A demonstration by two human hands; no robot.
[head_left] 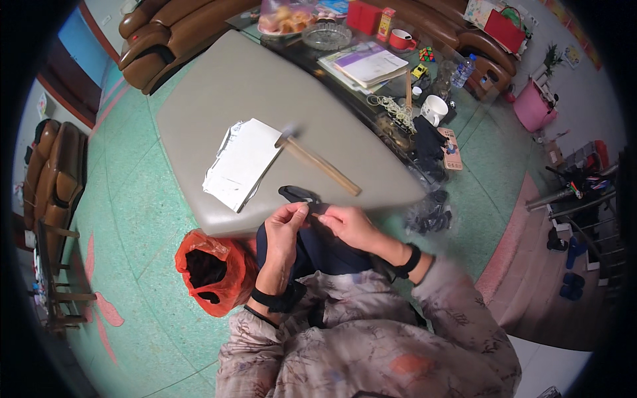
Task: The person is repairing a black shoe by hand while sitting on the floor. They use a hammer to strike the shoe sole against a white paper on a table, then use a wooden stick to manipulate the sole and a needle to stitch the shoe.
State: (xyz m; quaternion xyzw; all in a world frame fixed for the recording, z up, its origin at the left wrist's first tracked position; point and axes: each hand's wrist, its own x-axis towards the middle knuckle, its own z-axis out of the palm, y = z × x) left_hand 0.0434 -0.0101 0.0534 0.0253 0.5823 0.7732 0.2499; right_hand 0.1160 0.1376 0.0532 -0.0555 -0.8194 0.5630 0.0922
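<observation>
My left hand (284, 229) and my right hand (353, 225) meet in front of me over my lap. Both are closed, with thumb and fingertips pinching a small black strip (296, 194) that curves up past the fingers. What kind of thing it is, I cannot make out. Just beyond, a hammer (322, 167) with a wooden handle lies on the grey padded bench (219, 86). Left of its head rests a stack of white paper (242, 162) with ragged edges. An orange-red plastic bag (232, 265) stands open near my left forearm, holding dark pieces (204, 266).
A glass table (368, 99) at the far right carries notebooks (370, 63), a glass ashtray (326, 36), a white mug (434, 109), a red cup (401, 41) and tangled string (396, 113). Several dark pieces (430, 213) lie right of the bench. Brown sofas (179, 30) stand behind.
</observation>
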